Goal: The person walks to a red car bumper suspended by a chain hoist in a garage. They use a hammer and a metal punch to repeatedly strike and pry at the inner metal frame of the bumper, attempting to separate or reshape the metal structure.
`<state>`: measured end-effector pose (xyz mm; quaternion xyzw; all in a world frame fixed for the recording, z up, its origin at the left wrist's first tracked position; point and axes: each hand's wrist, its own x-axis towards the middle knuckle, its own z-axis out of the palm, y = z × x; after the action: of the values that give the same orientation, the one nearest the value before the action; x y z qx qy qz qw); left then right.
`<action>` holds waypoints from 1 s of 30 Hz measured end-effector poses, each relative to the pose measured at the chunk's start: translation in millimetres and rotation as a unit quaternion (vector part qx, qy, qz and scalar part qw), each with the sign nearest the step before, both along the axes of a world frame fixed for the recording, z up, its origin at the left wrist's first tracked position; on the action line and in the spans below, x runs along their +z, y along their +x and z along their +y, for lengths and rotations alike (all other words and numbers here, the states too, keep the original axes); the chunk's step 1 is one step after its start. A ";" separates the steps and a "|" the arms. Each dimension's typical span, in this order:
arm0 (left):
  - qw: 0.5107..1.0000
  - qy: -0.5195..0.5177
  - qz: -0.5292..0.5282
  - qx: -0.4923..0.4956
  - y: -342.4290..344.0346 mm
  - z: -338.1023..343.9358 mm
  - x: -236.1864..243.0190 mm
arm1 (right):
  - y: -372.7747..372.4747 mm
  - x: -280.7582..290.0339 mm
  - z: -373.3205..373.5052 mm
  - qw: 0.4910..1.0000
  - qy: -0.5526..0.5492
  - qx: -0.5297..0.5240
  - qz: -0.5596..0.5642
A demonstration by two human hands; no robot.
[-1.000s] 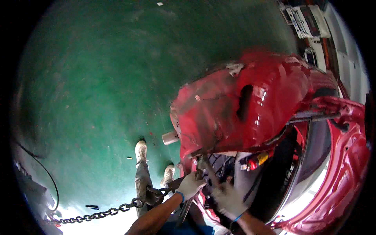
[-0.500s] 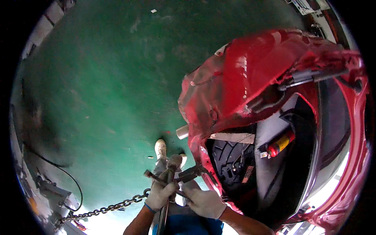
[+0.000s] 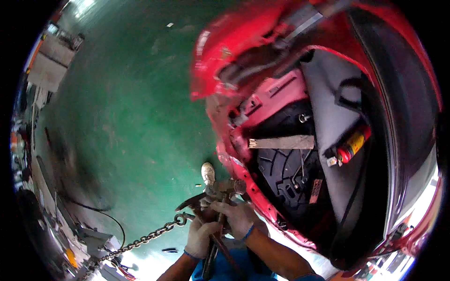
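A dark steel-link chain (image 3: pixel 154 238) slants over the green floor (image 3: pixel 136 117) to beside the white-gloved left hand (image 3: pixel 201 236), closed round a brown hammer handle (image 3: pixel 225 252). A dark, curved-headed metal hammer (image 3: pixel 191 202) and a grey, blocky-headed metal hammer (image 3: pixel 227 187) cross outside the left edge of the red car boot (image 3: pixel 255 192). The white-gloved right hand (image 3: pixel 238 219) appears curled below the blocky head. The boot stands open, tools in hand; its scuffed edge seemingly remains unrepaired. Inside lies a flat wooden bar (image 3: pixel 281 142).
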<state>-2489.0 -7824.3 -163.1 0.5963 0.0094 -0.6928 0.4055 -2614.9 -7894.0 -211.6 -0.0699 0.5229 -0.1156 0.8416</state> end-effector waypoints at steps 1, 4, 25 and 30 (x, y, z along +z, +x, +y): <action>1.000 -0.008 0.000 0.028 -4.0 -3.6 9.8 | -6.5 6.9 -1.4 0.994 0.024 -0.088 -0.064; 0.991 -0.064 -0.004 0.119 0.2 1.7 8.7 | -21.2 11.1 6.9 0.986 -0.034 -0.157 -0.045; 0.984 -0.004 -0.168 0.066 11.0 -117.0 -13.8 | -188.2 30.5 43.7 0.941 -0.125 -0.243 0.200; 0.998 -0.044 -0.050 0.021 15.0 -138.8 -24.3 | -153.9 37.2 43.5 0.917 -0.176 -0.219 0.282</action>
<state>-2474.0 -7963.1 -187.4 0.6110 -0.0291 -0.6535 0.4459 -2768.8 -7850.5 -174.4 -0.1305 0.7116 -0.3629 0.5873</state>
